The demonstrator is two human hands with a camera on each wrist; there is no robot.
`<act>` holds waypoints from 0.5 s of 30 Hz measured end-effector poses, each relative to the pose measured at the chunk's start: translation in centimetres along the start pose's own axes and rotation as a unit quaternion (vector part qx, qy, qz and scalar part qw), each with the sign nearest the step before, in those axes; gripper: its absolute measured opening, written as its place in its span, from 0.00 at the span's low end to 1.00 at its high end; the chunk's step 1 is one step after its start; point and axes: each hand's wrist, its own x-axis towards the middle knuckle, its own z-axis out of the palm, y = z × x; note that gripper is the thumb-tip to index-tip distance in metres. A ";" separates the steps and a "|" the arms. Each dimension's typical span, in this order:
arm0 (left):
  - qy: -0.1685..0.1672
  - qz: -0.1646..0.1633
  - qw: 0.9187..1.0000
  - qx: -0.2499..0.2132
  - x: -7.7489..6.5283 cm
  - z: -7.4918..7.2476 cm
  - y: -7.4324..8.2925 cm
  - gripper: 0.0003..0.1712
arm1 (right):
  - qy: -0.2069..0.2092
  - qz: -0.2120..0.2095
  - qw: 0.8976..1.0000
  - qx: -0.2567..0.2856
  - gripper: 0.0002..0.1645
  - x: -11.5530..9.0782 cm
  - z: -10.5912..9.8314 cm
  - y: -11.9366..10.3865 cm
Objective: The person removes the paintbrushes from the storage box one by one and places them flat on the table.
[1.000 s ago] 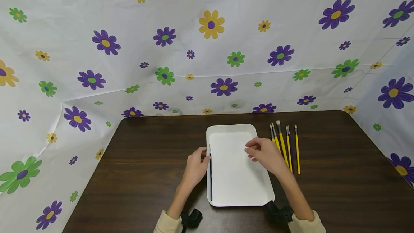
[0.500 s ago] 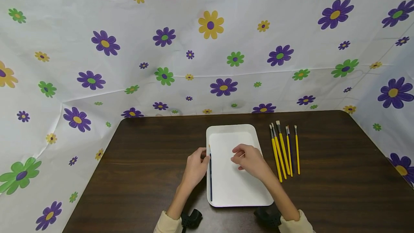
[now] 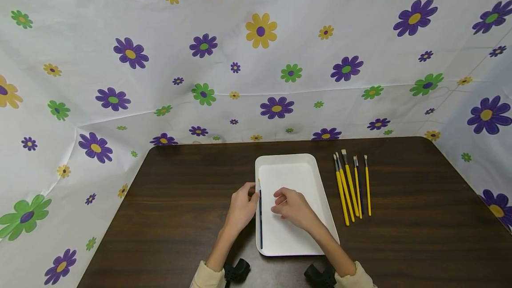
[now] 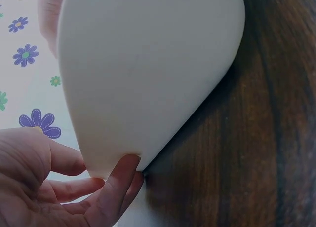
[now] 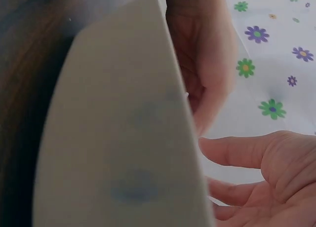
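A white tray (image 3: 298,230) lies on the dark wooden table. Along the inside of its left wall is a thin paintbrush (image 3: 261,221) with a dark handle. My left hand (image 3: 242,206) grips the tray's left rim; in the left wrist view the fingers (image 4: 118,187) press its outer wall from below the rim. Over the middle of the tray hovers my right hand (image 3: 294,208), fingers loosely bent, nothing between them, a little right of the paintbrush. The right wrist view has this hand (image 5: 276,182) beyond the tray's wall (image 5: 118,89).
Several paintbrushes, mostly yellow-handled (image 3: 350,186) and one dark-handled (image 3: 359,186), lie side by side right of the tray, bristles toward the far edge. A flowered white cloth (image 3: 232,66) hangs behind the table (image 3: 192,181).
My right hand has moved left and nearer to me, from the tray's right side to above its middle, uncovering the yellow paintbrushes. The left hand and tray stay put.
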 end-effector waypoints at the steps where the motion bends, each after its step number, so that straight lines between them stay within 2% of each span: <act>1: 0.001 0.001 1.000 0.002 0.0 0.0 0.0 0.15 | -0.003 -0.002 1.000 0.001 0.18 0.0 0.2 0.0; 5: 0.011 0.013 1.000 0.016 0.0 0.0 0.0 0.15 | -0.019 -0.007 1.000 0.019 0.19 -0.1 0.8 0.2; 10: 0.021 0.021 0.999 0.027 -0.1 0.0 0.0 0.15 | -0.052 -0.003 0.996 0.074 0.21 -0.1 1.8 0.6; 15: 0.020 0.025 0.999 0.027 -0.1 0.0 0.0 0.15 | -0.062 -0.003 0.991 0.114 0.24 -0.1 2.6 0.7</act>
